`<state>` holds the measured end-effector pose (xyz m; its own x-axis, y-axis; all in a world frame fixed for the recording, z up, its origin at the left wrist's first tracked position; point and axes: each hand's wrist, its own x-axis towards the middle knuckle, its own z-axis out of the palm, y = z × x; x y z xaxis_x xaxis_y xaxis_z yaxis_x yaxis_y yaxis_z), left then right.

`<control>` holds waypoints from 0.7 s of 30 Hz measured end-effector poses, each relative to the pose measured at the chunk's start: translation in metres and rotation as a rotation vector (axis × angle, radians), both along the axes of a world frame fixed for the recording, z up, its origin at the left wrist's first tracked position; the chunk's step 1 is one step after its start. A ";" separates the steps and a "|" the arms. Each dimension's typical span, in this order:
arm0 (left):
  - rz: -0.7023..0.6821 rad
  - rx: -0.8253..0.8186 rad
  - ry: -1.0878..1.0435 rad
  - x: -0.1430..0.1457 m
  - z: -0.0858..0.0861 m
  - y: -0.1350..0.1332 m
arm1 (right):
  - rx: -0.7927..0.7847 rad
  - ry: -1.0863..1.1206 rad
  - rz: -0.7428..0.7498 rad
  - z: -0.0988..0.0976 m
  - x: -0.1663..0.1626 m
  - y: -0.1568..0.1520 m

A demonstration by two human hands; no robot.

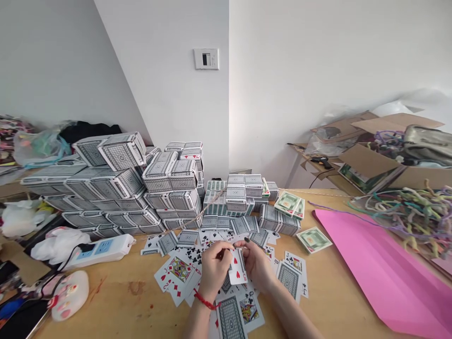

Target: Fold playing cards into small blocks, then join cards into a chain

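Observation:
Between my two hands, above the middle of the table, is a playing card (238,268) with red hearts on its face. My left hand (216,263) is closed, pinching the card at its upper left. On the other side, my right hand (257,263) has its fingers curled round the card's right edge; the fingertips of both hands nearly meet at the top. Whether more cards sit behind this one is hard to see. Loose cards (178,270), some face up and some back up, lie spread beneath and around both hands. A red cord bracelet (206,301) circles the left wrist.
Blocks built of grey-backed cards (169,172) are stacked at the back left. Green card boxes (313,239) lie right of the loose cards. A pink sheet (367,268) covers the right side. A white power strip (102,249) and a rounded white object (72,295) lie left.

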<state>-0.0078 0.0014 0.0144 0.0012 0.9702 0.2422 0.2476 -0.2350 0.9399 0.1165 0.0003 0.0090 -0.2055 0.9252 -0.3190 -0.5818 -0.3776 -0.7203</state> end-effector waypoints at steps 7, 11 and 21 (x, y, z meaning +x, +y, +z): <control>-0.137 0.037 0.046 -0.003 0.010 -0.001 | 0.177 -0.275 -0.001 -0.013 0.005 0.003; -0.113 -0.105 -0.049 0.001 0.006 -0.001 | 0.294 -0.515 -0.105 -0.014 0.005 0.002; 0.050 -0.231 0.014 0.010 -0.008 0.004 | 0.556 -0.892 -0.189 -0.013 0.004 -0.001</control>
<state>0.0022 0.0059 0.0059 -0.0466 0.9988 0.0143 0.2673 -0.0013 0.9636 0.1208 -0.0009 -0.0037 0.0562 0.9795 0.1932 0.2255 0.1760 -0.9582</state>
